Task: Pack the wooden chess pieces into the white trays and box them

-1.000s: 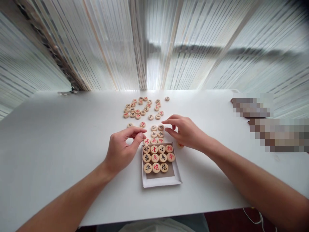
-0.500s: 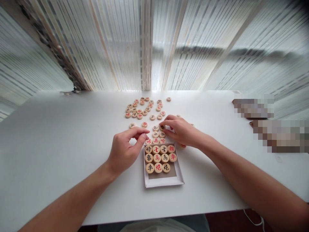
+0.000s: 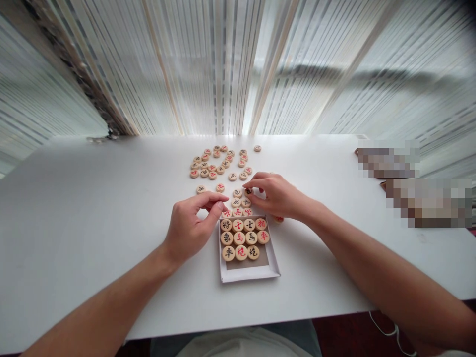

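A shallow white cardboard box (image 3: 251, 273) holds rows of round wooden Chinese chess pieces with red and black characters. Behind its far edge, more pieces stand in short rows on the table. My right hand (image 3: 277, 196) pinches a black-marked Chinese chess piece (image 3: 248, 192) at the back of these rows, thumb and index finger at its sides. To the left of the rows is my left hand (image 3: 193, 220), its thumb and fingers curled together beside a red-marked piece (image 3: 226, 213). Nothing shows between the left fingertips.
Several loose pieces (image 3: 211, 168) lie scattered farther back on the white table (image 3: 111, 208). Another red piece (image 3: 278, 219) sits partly hidden under my right wrist. Two blurred-out objects (image 3: 386, 162) rest at the right. A striped string curtain (image 3: 201, 74) hangs behind the table.
The whole view has shifted slightly, so everything appears a little higher. Both hands keep nearly the same places relative to the box and pieces.
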{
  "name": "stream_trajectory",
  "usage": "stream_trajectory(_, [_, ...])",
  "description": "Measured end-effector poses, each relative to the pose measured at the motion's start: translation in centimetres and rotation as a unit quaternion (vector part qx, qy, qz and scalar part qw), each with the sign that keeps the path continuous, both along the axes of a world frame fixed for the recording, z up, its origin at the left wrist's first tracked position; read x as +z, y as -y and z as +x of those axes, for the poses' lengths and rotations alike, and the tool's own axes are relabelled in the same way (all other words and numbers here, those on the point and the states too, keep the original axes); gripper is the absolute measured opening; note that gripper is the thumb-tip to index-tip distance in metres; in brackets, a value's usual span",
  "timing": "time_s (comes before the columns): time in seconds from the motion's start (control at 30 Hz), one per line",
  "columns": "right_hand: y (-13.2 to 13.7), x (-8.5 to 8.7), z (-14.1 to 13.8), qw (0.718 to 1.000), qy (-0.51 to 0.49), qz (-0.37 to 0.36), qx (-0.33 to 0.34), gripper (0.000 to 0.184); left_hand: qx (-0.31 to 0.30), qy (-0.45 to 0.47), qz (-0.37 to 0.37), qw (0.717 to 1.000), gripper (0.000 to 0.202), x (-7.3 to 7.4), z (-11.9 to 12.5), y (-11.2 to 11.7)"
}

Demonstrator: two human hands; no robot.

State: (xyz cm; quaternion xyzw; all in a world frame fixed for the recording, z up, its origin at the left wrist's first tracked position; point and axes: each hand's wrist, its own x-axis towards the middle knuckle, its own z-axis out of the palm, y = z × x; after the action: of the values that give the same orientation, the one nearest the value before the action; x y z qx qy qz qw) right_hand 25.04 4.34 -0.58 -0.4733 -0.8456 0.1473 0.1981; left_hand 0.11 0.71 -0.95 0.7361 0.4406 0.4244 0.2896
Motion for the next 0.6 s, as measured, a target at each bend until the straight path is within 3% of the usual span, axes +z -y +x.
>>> stream_trajectory(0.3, [-1.2,0.2,-1.3,0.997,0.032,-0.007,0.064,0.031,0.001,-0.003,0.003,1.000,0.015,0.1,0.0,0.0])
stream_trajectory(0.6, [-1.4,0.9,-2.5,0.995,0.072,-0.002,0.065,0.015,0.002,0.002,0.009,1.000,0.015,0.1,0.0,0.1])
